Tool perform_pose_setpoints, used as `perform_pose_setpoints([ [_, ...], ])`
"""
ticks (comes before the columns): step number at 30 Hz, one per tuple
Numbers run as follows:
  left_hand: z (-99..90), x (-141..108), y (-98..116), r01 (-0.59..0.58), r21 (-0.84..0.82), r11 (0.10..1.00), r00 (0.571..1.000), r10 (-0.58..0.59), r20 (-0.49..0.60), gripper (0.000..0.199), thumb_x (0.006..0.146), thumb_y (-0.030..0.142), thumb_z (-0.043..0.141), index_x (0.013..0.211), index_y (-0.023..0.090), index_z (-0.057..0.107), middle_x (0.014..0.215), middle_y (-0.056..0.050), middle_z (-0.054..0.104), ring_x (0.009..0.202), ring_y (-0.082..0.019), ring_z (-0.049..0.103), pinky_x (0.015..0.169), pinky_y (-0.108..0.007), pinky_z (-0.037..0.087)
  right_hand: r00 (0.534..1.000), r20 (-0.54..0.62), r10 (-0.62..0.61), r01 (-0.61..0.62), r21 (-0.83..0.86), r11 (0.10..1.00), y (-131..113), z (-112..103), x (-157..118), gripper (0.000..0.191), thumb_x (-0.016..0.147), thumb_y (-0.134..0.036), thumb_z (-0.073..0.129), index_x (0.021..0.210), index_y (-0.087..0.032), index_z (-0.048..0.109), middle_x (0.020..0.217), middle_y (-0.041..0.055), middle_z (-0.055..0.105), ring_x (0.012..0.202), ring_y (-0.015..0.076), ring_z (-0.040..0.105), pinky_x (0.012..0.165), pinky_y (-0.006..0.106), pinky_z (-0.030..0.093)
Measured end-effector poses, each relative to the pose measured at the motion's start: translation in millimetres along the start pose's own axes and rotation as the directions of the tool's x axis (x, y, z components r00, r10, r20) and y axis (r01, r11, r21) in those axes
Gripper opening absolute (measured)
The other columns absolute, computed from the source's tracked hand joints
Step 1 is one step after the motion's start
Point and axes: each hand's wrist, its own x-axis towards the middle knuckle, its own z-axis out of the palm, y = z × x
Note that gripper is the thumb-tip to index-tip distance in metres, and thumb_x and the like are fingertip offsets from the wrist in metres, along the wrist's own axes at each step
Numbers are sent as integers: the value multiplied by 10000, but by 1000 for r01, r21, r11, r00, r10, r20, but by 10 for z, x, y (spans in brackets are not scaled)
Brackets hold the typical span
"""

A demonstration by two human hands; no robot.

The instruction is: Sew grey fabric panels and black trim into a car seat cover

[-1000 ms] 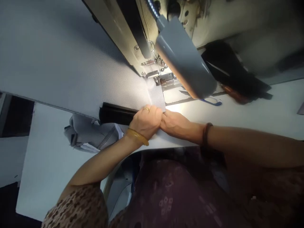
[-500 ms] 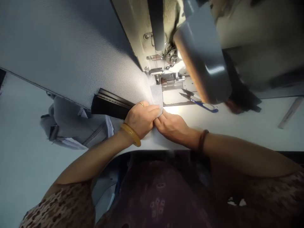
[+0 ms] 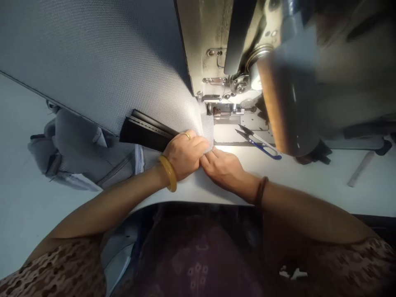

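Left hand (image 3: pixel 185 153) and right hand (image 3: pixel 224 168), fingers curled closed, pinch grey mesh fabric (image 3: pixel 148 78) just below presser foot (image 3: pixel 209 109); black strip (image 3: pixel 145 132) touching left hand shows stitching; amount left unsewn, cannot tell.

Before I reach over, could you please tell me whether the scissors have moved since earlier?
No, the scissors still lie with their tips over the metal plate.
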Motion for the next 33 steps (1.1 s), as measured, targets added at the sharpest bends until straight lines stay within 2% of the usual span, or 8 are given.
perform_pose_setpoints([
  [5, 26, 43, -87, -25, 51, 998, 999, 24, 25, 250, 843, 102, 398, 803, 150, 640, 783, -41, 657, 725, -192, 518, 665, -303, 425, 1000, -19, 8, -8, -18, 1000, 52, 30, 37, 334, 905, -32, 283, 917, -71, 614, 681, 62, 594, 610, 155, 508, 529, 271, 353],
  [9, 55, 79, -148, -31, 69, 997, 999, 29, 26, 273, 843, 101, 377, 794, 152, 640, 775, -41, 651, 722, -193, 511, 651, -306, 414, 996, 92, 18, -19, 3, 1000, 92, 59, 86, 399, 904, -9, 234, 904, -82, 626, 698, 63, 596, 598, 155, 488, 575, 282, 365],
  [13, 81, 127, -199, -11, 83, 997, 999, 8, 41, 275, 836, 103, 377, 780, 152, 642, 771, -41, 649, 730, -190, 523, 656, -303, 412, 971, 234, 47, -66, 75, 995, 140, 81, 146, 391, 914, -22, 237, 889, -99, 619, 753, 76, 602, 652, 162, 491, 599, 285, 367],
  [16, 93, 169, -231, 3, 98, 995, 996, -12, 83, 279, 833, 106, 374, 769, 154, 641, 781, -44, 651, 746, -189, 533, 660, -306, 410, 964, 260, 49, -82, 118, 990, 183, 86, 194, 386, 902, -5, 243, 898, -91, 620, 766, 79, 600, 705, 165, 502, 654, 280, 384],
  [23, 127, 262, -312, 23, 139, 990, 995, -36, 92, 264, 827, 100, 380, 778, 159, 633, 784, -38, 653, 736, -199, 522, 642, -316, 412, 935, 345, 78, -131, 135, 982, 296, 85, 299, 413, 919, -16, 223, 965, -64, 631, 747, 77, 598, 714, 170, 518, 715, 286, 394],
  [26, 120, 296, -330, 42, 147, 988, 985, -66, 162, 251, 849, 121, 386, 809, 157, 632, 838, -43, 657, 769, -210, 527, 681, -335, 426, 949, 298, 99, -146, 140, 979, 305, 118, 290, 412, 913, -8, 229, 1004, -51, 628, 760, 87, 601, 731, 176, 522, 717, 293, 391],
  [30, 75, 313, -306, 32, 149, 988, 958, -73, 278, 272, 863, 100, 374, 830, 164, 636, 868, -43, 659, 801, -218, 525, 708, -353, 430, 991, 133, 29, -38, 63, 997, 257, 147, 212, 417, 903, 8, 221, 993, -30, 627, 801, 117, 611, 751, 189, 519, 678, 314, 378],
  [33, 43, 312, -287, 6, 177, 984, 948, -62, 312, 278, 853, 83, 383, 821, 159, 648, 837, -42, 656, 786, -210, 524, 700, -338, 423, 994, 90, 61, -64, 28, 998, 216, 138, 157, 392, 886, 13, 252, 946, -60, 632, 783, 97, 600, 689, 177, 493, 626, 316, 352],
])
